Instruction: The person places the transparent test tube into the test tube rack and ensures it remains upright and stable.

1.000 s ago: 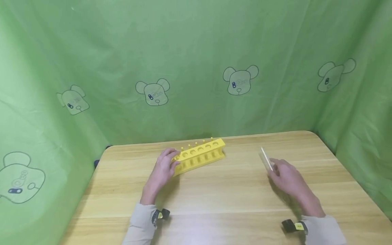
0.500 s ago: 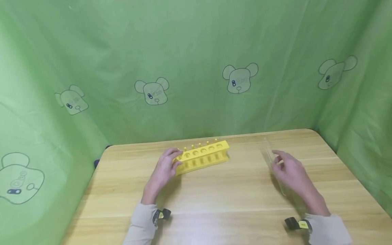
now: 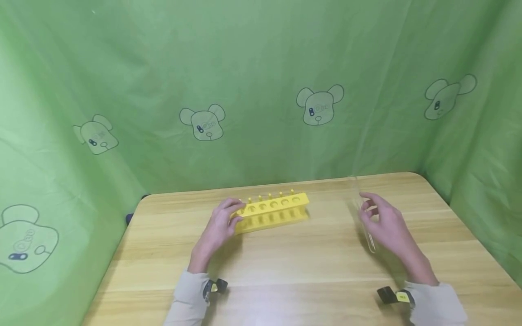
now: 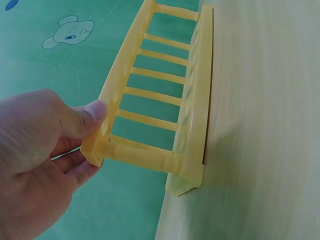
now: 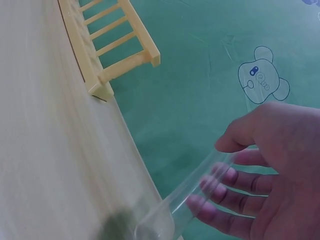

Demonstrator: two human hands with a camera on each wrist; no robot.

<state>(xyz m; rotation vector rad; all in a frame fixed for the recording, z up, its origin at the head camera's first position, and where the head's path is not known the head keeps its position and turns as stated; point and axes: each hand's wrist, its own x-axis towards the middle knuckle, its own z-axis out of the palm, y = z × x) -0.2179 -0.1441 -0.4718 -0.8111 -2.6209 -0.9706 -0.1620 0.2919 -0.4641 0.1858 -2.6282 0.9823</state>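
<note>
The yellow test tube rack (image 3: 281, 218) stands on the table, its row of round holes facing up and a line of pegs along the far side. My left hand (image 3: 218, 224) grips the rack's left end; in the left wrist view the thumb (image 4: 95, 110) lies against the top bar. To the right, my right hand (image 3: 385, 226) holds a clear glass test tube (image 3: 370, 240) between thumb and fingers. The tube leans, its rounded lower end towards me. In the right wrist view that rounded end of the tube (image 5: 155, 225) appears close over the table.
A wooden table (image 3: 293, 262) carries the rack. Green curtains (image 3: 261, 149) with printed bear heads hang behind it and on both sides. Each wrist wears a small black camera (image 3: 386, 295) on a strap.
The test tube has swung in the right hand, its rounded end now showing below the fingers. The left hand has turned the rack slightly, and its right end has shifted right and nearer.
</note>
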